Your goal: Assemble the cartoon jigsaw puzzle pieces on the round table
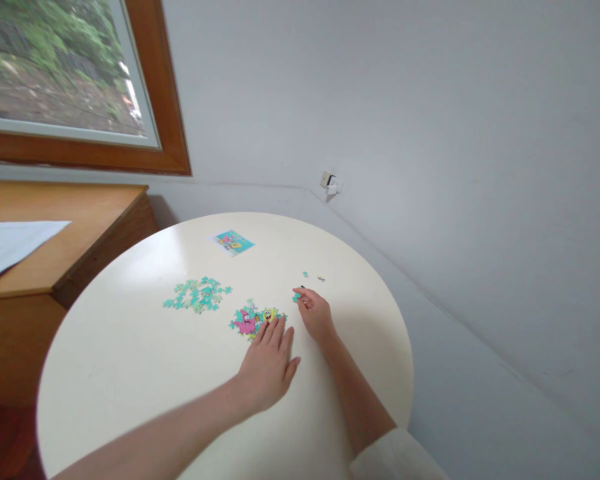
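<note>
My left hand lies flat with its fingers on the lower right part of a partly joined jigsaw puzzle. A pink starfish figure and a yellow face show on the joined part; my fingers cover some of it. Just to the right, my right hand pinches a teal puzzle piece between thumb and fingertips, close to the puzzle's right edge. A spread of loose teal and pale green pieces lies to the left. Two single pieces, one teal and one darker, rest beyond my right hand.
A small picture card in the puzzle's colours lies near the far side of the round white table. A wooden cabinet with a pale cloth stands at left, below a window. A wall outlet with a plug is behind.
</note>
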Demonstrator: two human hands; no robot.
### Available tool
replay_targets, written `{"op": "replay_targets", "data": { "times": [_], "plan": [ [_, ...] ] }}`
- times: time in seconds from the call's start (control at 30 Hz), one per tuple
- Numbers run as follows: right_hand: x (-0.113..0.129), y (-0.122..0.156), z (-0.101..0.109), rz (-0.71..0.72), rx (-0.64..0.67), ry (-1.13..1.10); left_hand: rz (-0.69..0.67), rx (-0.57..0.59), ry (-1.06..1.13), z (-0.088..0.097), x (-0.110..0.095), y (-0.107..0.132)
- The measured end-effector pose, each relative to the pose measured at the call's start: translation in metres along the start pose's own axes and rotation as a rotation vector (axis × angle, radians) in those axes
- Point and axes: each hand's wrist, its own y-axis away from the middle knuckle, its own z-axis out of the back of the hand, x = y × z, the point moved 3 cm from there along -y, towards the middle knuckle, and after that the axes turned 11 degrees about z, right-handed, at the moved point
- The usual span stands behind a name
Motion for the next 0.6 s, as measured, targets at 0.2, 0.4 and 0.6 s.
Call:
{"op": "replay_targets", "data": {
  "times": [0.2,0.4,0.6],
  "plan": [
    [0.0019,-0.0010,0.0019,0.003,0.007,0.028,-0.004,-0.038,0.013,-0.0039,0.0005,0.0002],
    [0.0029,-0.0004,0.0009,-0.002,-0.003,0.026,0.000,-0.014,0.006,-0.0008,-0.0004,-0.0004],
    [0.0018,-0.0009,-0.0001,-0.001,0.014,-0.002,-0.001,-0.039,0.011,-0.0028,0.0007,0.0006]
  ]
}}
